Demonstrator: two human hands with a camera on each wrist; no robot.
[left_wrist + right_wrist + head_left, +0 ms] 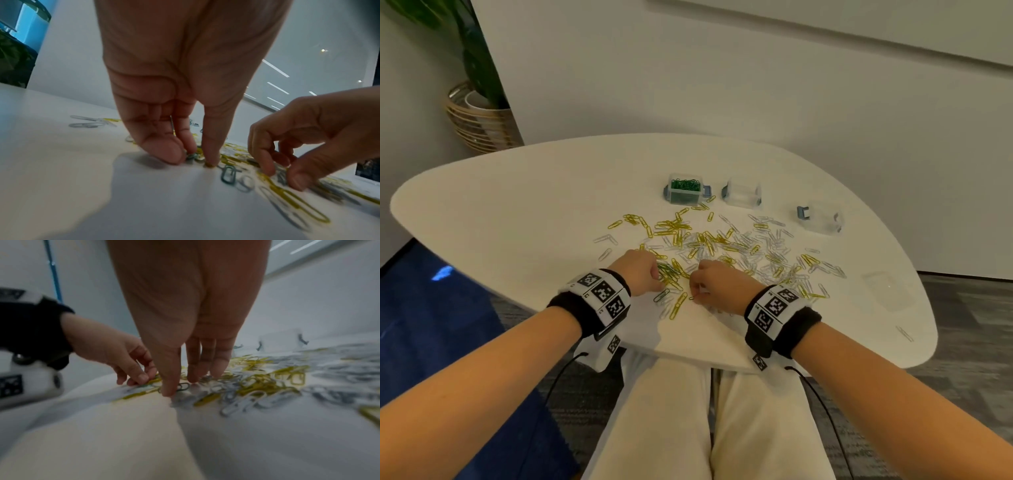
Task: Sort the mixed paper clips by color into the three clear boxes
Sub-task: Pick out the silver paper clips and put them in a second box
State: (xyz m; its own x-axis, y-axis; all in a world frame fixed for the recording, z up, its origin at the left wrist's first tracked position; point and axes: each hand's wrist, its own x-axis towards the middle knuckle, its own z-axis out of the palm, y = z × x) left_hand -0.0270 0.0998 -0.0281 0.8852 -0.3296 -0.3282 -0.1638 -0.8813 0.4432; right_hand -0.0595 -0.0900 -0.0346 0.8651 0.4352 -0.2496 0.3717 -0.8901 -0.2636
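Observation:
Yellow, white and a few green paper clips point(722, 243) lie scattered in a pile on the white table point(517, 212). Behind the pile stand three clear boxes: one holding green clips point(685, 190), an empty one point(742, 192) and another empty one point(820, 219) further right. My left hand point(655, 275) is at the near edge of the pile, thumb and fingers pinching green clips point(192, 156), with another clip tucked in its curled fingers. Just to the right, my right hand point(697, 291) pinches a green clip point(183, 387) that lies on the table.
A clear lid point(890, 291) lies flat at the table's right end, with a stray white clip point(904, 334) near the front edge. A potted plant in a wicker basket point(479, 126) stands on the floor at the back left. My knees are under the table's near edge.

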